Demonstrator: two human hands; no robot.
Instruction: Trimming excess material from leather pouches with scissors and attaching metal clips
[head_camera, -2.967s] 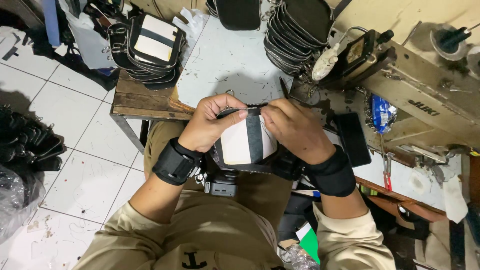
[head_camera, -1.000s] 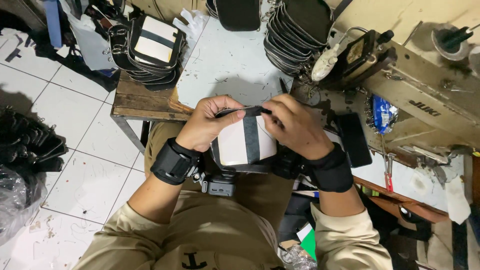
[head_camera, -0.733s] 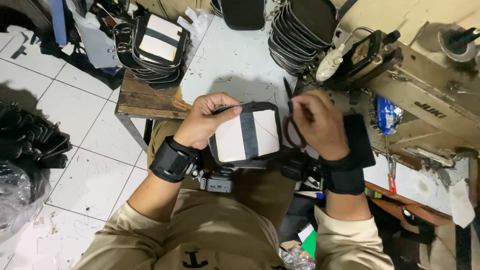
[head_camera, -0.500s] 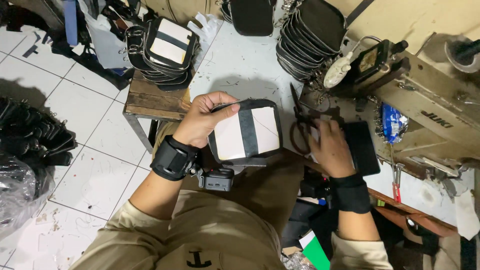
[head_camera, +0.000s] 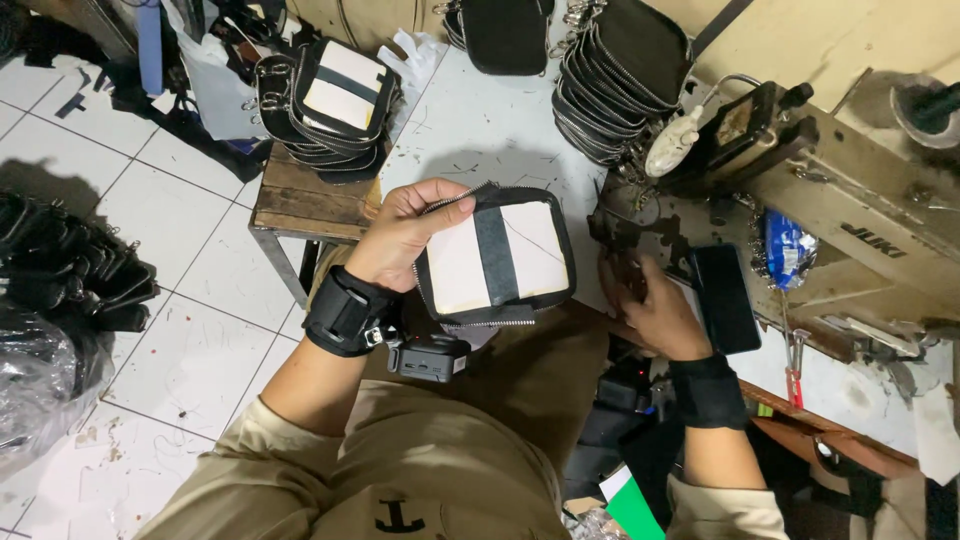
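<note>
Starting at the far left: heap of black bags (head_camera: 70, 265) on the tiled floor, well apart from the action. Moving in, a stack of black-and-cream pouches (head_camera: 335, 100) sitting on a wooden stool (head_camera: 300, 205).

Now the left hand (head_camera: 405, 235), strapped at the wrist, closed on the cream-panelled pouch (head_camera: 495, 258): thumb on the front, fingers wrapped behind the upper left corner, right by the loose zip edge. Holding it upright above the lap, cream face with its black centre band turned to the camera. Just right of the hand, then, and wholly in its keeping, nothing else touching it.

Looks like a pause between handlings: pouch parked in one hand, the other busy elsewhere. Any further work on that zip edge calls for a steady pinch at the corner and a second hand on the free side, going by how it hangs.

Across to the right hand (head_camera: 650, 310): well apart from the pouch, palm down at the edge of the work table (head_camera: 480, 120), fingers curled over something dark in shadow. Gripping or merely resting, cannot tell. Just beside it, a flat black phone (head_camera: 722, 298). Beyond, a pile of black zipped bags (head_camera: 620, 90) and the sewing machine (head_camera: 830, 190).
</note>
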